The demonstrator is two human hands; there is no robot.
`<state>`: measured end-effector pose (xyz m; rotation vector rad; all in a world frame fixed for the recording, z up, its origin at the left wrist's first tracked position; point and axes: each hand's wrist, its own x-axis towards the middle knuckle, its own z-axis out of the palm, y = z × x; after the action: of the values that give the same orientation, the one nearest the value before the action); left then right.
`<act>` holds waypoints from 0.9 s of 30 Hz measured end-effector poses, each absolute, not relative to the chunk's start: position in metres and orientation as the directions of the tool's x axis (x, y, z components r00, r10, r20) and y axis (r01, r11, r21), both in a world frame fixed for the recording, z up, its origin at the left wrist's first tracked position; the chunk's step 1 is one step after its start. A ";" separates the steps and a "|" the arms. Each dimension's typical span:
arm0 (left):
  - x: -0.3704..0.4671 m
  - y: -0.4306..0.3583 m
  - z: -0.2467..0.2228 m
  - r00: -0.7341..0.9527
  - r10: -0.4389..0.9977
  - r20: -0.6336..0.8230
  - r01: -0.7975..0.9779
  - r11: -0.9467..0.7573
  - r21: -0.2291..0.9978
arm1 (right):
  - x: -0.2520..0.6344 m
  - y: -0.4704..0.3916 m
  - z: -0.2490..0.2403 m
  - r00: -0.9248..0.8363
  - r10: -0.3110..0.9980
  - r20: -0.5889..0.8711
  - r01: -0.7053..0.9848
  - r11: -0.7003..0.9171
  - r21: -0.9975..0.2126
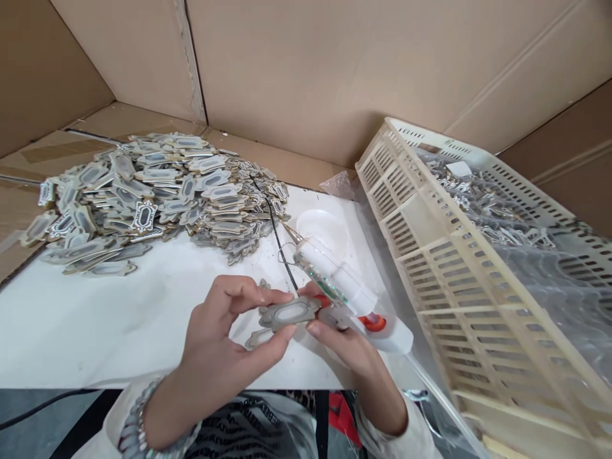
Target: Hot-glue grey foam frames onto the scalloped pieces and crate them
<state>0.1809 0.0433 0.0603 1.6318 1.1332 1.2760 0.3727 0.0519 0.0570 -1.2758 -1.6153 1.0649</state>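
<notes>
1. One small grey frame (291,312) is held over the white surface (143,319), its left end pinched by the left hand (210,338).
2. Its right end is pinched by the right hand (351,350); whether the white glue gun (354,290) is gripped too cannot be told.
3. Handling this one piece seems to be the step.
4. Next, a steady, level hold seems needed.

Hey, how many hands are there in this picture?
2: the left hand and the right hand, both at the grey plaque, low in the middle.
</notes>
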 end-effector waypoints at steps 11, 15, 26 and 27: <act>0.188 0.054 0.056 0.642 0.701 -0.310 -0.408 0.655 0.637 | 0.374 0.051 0.051 -0.299 0.954 0.031 -0.008 0.030 -1.000; 0.188 0.049 0.051 0.844 0.491 -0.216 -0.430 0.860 0.275 | 0.374 0.050 0.048 -0.291 0.957 -0.008 -0.032 -0.018 -0.999; 0.170 0.059 0.062 0.399 0.881 -0.255 -0.479 0.438 0.761 | 0.379 0.051 0.050 -0.149 0.955 0.256 -0.016 0.256 -0.967; 0.168 0.061 0.064 0.238 0.952 -0.190 -0.423 0.278 0.862 | 0.379 0.051 0.050 -0.170 0.948 0.268 -0.002 0.271 -0.963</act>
<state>0.1678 0.0608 0.0636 0.7787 0.8400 1.0855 0.3794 0.0509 0.0502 -0.9330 -1.4650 1.1115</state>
